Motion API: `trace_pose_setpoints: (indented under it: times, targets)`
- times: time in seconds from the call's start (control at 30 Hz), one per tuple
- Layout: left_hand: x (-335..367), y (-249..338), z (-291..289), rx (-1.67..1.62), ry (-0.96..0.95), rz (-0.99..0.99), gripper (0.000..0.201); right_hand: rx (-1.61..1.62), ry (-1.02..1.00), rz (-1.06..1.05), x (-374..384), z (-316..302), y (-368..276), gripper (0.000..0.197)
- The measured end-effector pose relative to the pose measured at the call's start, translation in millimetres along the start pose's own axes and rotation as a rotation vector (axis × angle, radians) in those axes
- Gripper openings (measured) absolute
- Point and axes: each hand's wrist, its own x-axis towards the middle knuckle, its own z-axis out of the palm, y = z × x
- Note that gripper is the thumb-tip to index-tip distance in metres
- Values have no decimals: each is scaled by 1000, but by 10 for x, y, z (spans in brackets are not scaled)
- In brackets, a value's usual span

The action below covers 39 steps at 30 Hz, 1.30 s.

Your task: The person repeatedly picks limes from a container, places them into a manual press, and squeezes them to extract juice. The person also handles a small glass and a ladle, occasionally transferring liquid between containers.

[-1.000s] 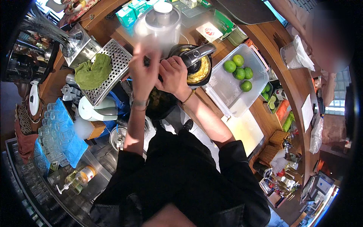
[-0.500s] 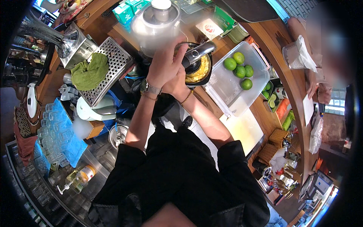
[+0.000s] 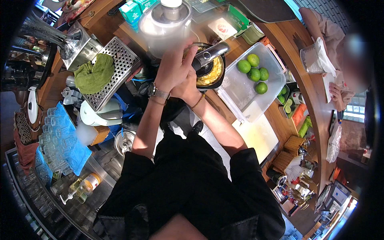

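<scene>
My left hand (image 3: 171,71), wearing a watch, lies over my right hand with its thumb and fingers stretched out; its fingertips are blurred. Beneath it, my right hand (image 3: 187,86) is closed beside a round, dark-rimmed container, its fingers mostly hidden. Yellow pulp (image 3: 216,72) lines that container. A thick metal handle with a black lower end (image 3: 214,53) crosses over the pulp, close to both hands; whether either grips it is hidden. Just beyond stands a white juicer (image 3: 165,30) with a transparent lid.
Several green limes (image 3: 253,75) sit in a clear plastic bin (image 3: 237,96) at right, partly over a cutting board (image 3: 260,138). At left, a green cloth (image 3: 94,74) lies on a perforated metal tray (image 3: 116,60); glasses (image 3: 56,138) stand on blue cloth. A co-worker (image 3: 338,80) is across the counter.
My hands keep almost the same place and pose. Across the counter, the co-worker's arms and body have shifted, with one hand now on a white sheet. The view has tilted slightly.
</scene>
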Motion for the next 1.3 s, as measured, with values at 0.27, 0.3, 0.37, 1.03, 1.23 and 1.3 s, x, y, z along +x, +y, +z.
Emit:
trace_pose_setpoints:
  times: [0.27, 0.3, 0.37, 1.03, 1.23, 1.3]
  targets:
    - [-21, -34, 6, -12, 2, -5, 29, 84, 27, -7, 42, -5, -77, 51]
    - [-23, -45, 15, -19, 7, 1, 29, 74, 34, -21, 62, -43, -95, 49]
    - [-28, -61, 38, -33, 17, 13, 29, 103, 65, -34, 40, 21, -59, 45]
    - [-140, -48, 515, 197, 94, 227, 51, 696, 303, 633, 1768, -1970, 1010, 39]
    - [-69, -299, 893, 519, -8, 232, 35, 164, 331, 576, 1436, -2226, 1164, 56]
    - [-46, -330, 972, 525, 29, 260, 29, 137, 390, 562, 1115, -2365, 1121, 57]
